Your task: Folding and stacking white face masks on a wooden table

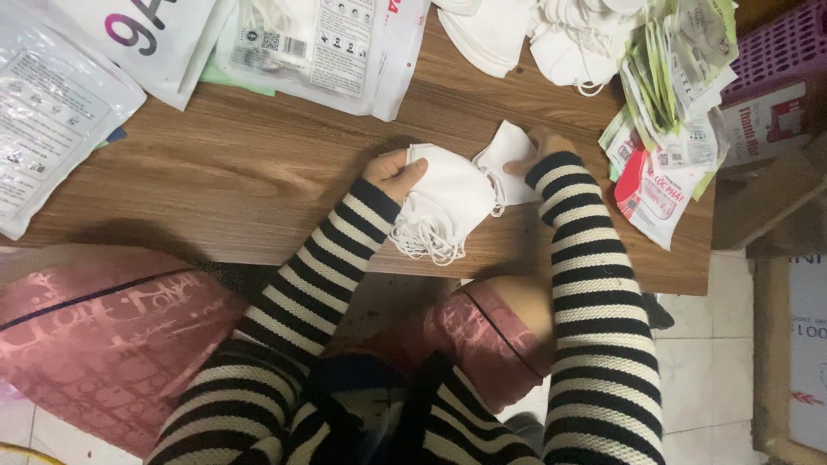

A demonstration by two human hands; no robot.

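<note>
1. Wooden low table (pixel 258 164) with a brown grain filled the middle of the view, and it stood on a pale tiled floor (pixel 698 362).
2. The left hand (pixel 394 173) was closed on a stack of white face masks (pixel 446 200), with the thumb on top of the stack and the other fingers hidden under it.
3. This stack lay near the front edge of the table, and its white ear loops (pixel 426 243) hung in a bundle over that edge.
4. The right hand (pixel 541 145) rested on a single white mask (pixel 504 164) just beside the stack, on the table; I could not tell if the fingers pinched it or only pressed on it.
5. Both arms wore sleeves with black and white stripes (pixel 594 284).
6. At the far right part of the table, a pile of small printed packets (pixel 668 129) in green, white and red lay fanned, and some reached over the table edge.
7. At the far edge of the table, behind the right hand, more loose white masks (pixel 551 34) lay in a heap.
8. At the far left part of the table lay large white plastic bags (pixel 327 52) with print.
9. Left of the table, near its front edge, a pink patterned cushion (pixel 103 336) was seen.
10. Right of the table stood a purple plastic basket (pixel 780 47) and a cardboard box (pixel 788 353).
</note>
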